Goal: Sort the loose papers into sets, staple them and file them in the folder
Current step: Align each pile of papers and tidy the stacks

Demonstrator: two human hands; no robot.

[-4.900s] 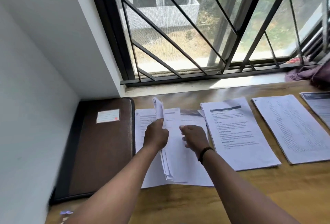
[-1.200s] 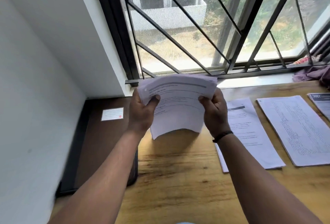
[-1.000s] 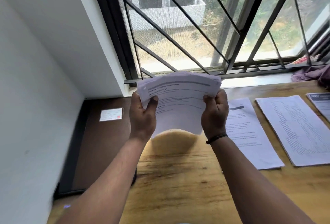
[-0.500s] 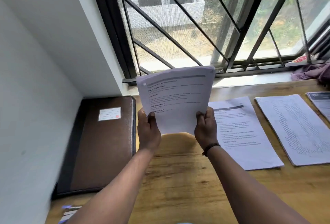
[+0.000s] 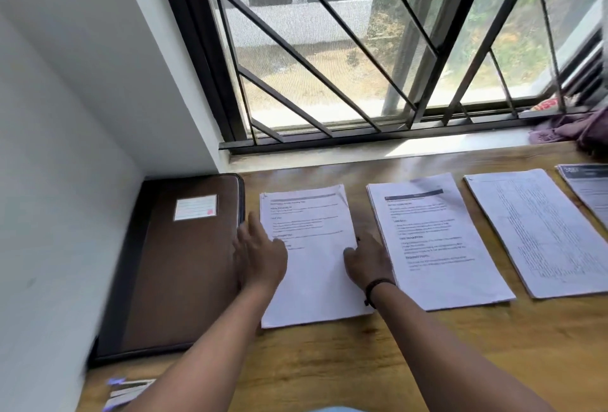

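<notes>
White printed paper set (image 5: pixel 312 257) lies flat on wooden table (image 5: pixel 362 362), between both hands. Left hand (image 5: pixel 260 260) at set's left edge – fingers straight, spread, resting on paper and table, gripping nothing. Right hand (image 5: pixel 367 263) at set's right edge, fingers loosely bent, tips touching sheet – no hold. Brown rectangular leather folder (image 5: pixel 177 267) closed, just left of left hand. Second printed stack (image 5: pixel 434 240) just right of right hand; third stack (image 5: pixel 539 230) farther right.

Brown folder (image 5: pixel 177 267) with white label (image 5: pixel 195 207); white printed papers (image 5: pixel 312 257); wood-grain table (image 5: pixel 394 362); purple cloth (image 5: pixel 572 130).
</notes>
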